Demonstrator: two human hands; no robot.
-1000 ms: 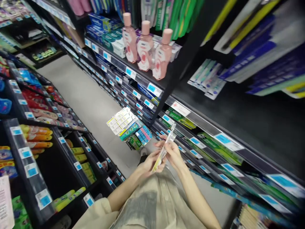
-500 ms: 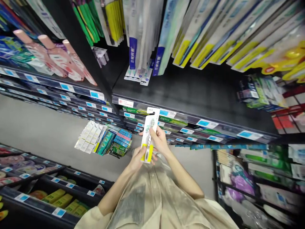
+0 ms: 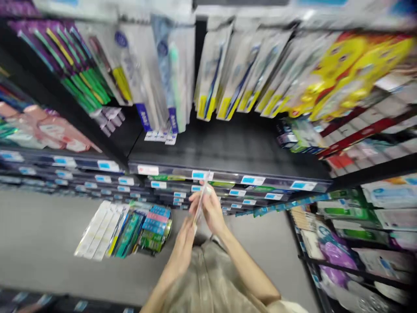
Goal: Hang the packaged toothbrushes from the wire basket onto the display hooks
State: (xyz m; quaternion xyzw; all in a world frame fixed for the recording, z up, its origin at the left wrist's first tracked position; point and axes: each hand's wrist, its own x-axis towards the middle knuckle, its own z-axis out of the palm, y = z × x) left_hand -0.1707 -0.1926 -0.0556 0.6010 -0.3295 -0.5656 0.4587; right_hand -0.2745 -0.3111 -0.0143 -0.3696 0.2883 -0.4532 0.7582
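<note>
The picture is smeared by motion. Both my hands hold a packaged toothbrush (image 3: 201, 201) upright and edge-on in front of my chest. My right hand (image 3: 213, 211) grips its upper half from the right. My left hand (image 3: 185, 237) pinches its lower end from the left. The pack stands in front of the black shelf edge with blue price labels (image 3: 228, 178). Above it hang rows of toothbrush packs (image 3: 228, 74) on pegs.
A basket of boxed toothpaste (image 3: 130, 228) stands on the grey aisle floor at the left. Pink bottles (image 3: 48, 130) sit on the left shelf. Green and purple packs fill the lower shelves at right (image 3: 345, 234). Yellow packs (image 3: 345, 74) hang upper right.
My view has swung right and up, from the aisle to facing the toothbrush pegs. The toothbrush pack turned from face-on to edge-on in my hands and rose slightly.
</note>
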